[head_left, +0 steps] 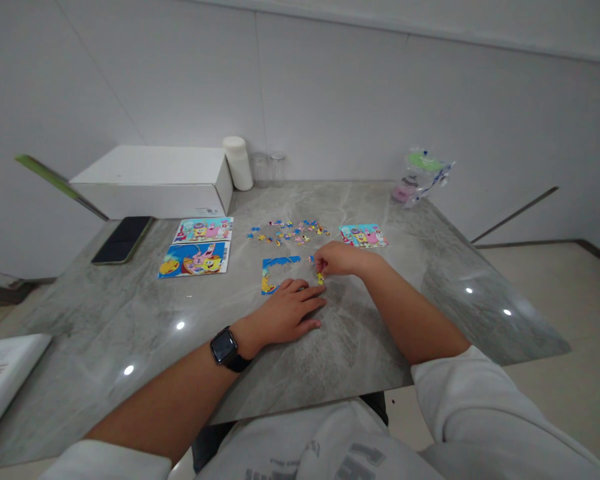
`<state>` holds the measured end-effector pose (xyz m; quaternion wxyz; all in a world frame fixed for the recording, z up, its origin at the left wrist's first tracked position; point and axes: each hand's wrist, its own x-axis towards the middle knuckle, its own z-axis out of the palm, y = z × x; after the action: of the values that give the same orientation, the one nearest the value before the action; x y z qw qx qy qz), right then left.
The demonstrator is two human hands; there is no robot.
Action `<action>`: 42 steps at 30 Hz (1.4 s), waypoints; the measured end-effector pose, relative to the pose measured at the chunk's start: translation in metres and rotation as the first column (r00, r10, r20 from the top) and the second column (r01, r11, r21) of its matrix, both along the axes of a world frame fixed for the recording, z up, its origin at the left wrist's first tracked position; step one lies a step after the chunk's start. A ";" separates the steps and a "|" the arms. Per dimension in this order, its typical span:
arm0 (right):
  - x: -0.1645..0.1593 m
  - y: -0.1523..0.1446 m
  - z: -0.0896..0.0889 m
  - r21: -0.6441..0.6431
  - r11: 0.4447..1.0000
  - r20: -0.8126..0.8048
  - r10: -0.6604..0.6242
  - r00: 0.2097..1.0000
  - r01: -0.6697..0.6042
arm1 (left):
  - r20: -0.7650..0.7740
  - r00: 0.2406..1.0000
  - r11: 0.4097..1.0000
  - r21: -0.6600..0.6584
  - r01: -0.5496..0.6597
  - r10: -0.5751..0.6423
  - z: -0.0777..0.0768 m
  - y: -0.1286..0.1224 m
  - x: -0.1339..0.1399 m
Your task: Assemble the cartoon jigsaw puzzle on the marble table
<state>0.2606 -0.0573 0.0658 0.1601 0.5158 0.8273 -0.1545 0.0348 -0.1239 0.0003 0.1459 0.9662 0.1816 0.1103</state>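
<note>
A partly assembled jigsaw puzzle (267, 275) lies on the grey table, its blue edge pieces joined along the top and left. My left hand (291, 312) rests flat over its lower edge with fingers stretched to the right, hiding part of it. At the puzzle's right side my right hand (333, 260) is closed in a pinch at a small yellow puzzle piece (321, 279); the fingertips partly cover what they hold. Loose puzzle pieces (293, 233) are scattered just beyond the puzzle. Cartoon picture cards (200, 259) lie to the left, and another picture card (364, 236) lies to the right.
A dark phone (123, 240) lies at the left before a white box (150, 180). Beside the box stand a white bottle (238, 164) and two clear glasses (269, 169). A plastic bag (420, 177) sits at the back right corner. A white object (7, 373) lies near left.
</note>
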 end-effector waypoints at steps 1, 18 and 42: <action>0.001 0.000 0.001 0.010 1.000 0.006 -0.010 1.000 0.010 | 0.001 1.000 1.000 0.001 0.001 -0.001 0.000 0.000 0.000; -0.008 -0.006 0.001 0.018 0.999 0.161 -0.053 0.986 0.050 | 0.012 1.000 1.000 -0.009 0.010 -0.010 -0.001 0.002 0.002; -0.001 0.000 0.002 -0.026 0.998 0.113 -0.062 0.992 0.065 | 0.019 0.995 0.994 0.057 -0.095 0.094 -0.001 0.006 0.005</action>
<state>0.2597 -0.0573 0.0683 0.2090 0.5474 0.7978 -0.1424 0.0403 -0.1177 -0.0009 0.1142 0.9594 0.2227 0.1300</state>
